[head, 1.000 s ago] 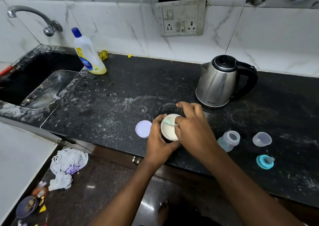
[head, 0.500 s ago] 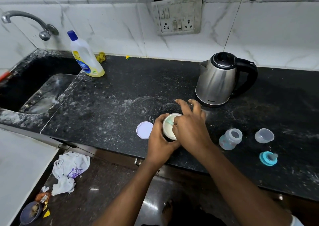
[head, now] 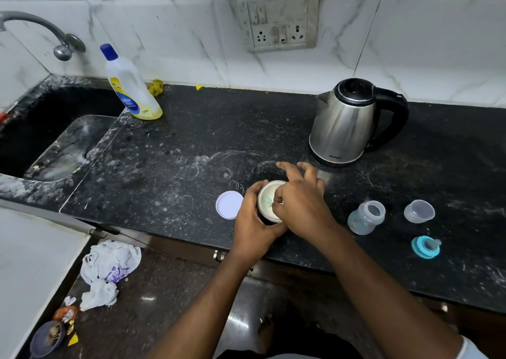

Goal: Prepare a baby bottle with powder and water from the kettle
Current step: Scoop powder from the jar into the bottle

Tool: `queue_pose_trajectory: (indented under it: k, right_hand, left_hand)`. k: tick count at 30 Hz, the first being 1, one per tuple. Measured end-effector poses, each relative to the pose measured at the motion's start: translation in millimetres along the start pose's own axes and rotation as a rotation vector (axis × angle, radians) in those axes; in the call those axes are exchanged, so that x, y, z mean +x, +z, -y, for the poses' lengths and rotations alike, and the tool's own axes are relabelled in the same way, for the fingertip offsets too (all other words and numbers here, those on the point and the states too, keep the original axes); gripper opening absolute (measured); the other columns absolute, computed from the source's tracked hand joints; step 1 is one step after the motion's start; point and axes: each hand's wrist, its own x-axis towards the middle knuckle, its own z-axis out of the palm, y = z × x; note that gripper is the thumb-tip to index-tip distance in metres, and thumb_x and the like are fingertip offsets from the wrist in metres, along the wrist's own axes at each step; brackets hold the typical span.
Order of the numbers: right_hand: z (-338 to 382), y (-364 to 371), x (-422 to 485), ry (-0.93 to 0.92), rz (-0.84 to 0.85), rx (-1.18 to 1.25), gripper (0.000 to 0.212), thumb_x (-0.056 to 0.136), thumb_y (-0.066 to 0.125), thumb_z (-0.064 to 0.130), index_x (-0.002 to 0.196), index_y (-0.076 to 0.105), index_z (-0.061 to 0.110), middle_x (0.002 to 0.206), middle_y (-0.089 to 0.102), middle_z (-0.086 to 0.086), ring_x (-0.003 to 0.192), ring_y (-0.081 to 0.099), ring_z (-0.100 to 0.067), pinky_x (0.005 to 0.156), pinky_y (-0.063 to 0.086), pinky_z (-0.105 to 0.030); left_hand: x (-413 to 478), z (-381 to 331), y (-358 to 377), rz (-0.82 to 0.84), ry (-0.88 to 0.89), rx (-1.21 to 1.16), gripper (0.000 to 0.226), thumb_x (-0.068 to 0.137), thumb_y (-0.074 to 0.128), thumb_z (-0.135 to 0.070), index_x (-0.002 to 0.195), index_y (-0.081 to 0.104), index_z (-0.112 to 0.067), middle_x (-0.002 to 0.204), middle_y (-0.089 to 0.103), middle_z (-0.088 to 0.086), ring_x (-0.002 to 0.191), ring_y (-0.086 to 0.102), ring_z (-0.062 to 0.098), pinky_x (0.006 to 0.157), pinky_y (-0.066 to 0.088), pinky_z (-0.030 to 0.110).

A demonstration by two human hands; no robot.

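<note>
Black stone counter [head: 191, 145], powder-streaked, with the sink [head: 54, 139] at far left. Kettle [head: 345, 123] stands at the back, beyond the hands, handle to the right. Powder tin [head: 267, 191] sits near the front edge. Left hand [head: 252, 221] wraps its side. Right hand [head: 304, 205] pinches a teal scoop [head: 267, 201] inside the rim, other fingers spread. Baby bottle [head: 365, 217] stands open-mouthed near the right hand, on its right, long axis roughly upright. Judgement: the right hand is nearer, so a short carry to the right.
</note>
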Motion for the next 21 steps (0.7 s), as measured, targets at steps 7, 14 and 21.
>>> queue_pose_trajectory:
  k: [7, 14, 21]
  right_hand:
    - [-0.6, 4.7, 0.4, 0.004, 0.009, 0.108, 0.013, 0.091, 0.069, 0.024, 0.085, 0.080, 0.020, 0.170, 0.026, 0.008, 0.152, 0.015, -0.032, 0.112, 0.026, -0.050]
    - [-10.3, 7.3, -3.0, 0.081, -0.057, 0.340, 0.012, 0.087, 0.073, 0.024, 0.081, 0.082, 0.019, 0.164, 0.036, 0.015, 0.146, 0.020, -0.021, 0.110, 0.022, -0.041]
    - [-14.1, 2.8, -11.4, 0.092, -0.113, 0.438, 0.009, 0.086, 0.074, 0.021, 0.079, 0.081, 0.019, 0.160, 0.042, 0.014, 0.145, 0.022, -0.016, 0.101, 0.017, -0.033]
  left_hand:
    - [1.4, 3.5, -4.1, 0.015, -0.004, 0.019, 0.094, 0.066, 0.100, -0.021, 0.144, 0.049, -0.030, 0.141, 0.064, -0.008, 0.130, 0.065, 0.020, 0.108, 0.054, 0.054]
    - [5.6, 5.7, -8.1, 0.033, -0.007, 0.050, 0.097, 0.067, 0.097, -0.029, 0.150, 0.048, -0.022, 0.147, 0.061, -0.011, 0.136, 0.060, 0.014, 0.113, 0.050, 0.049]
    - [4.8, 8.7, -10.8, 0.049, 0.014, 0.058, 0.096, 0.068, 0.097, -0.022, 0.150, 0.048, -0.019, 0.148, 0.060, -0.010, 0.137, 0.059, 0.014, 0.114, 0.049, 0.047]
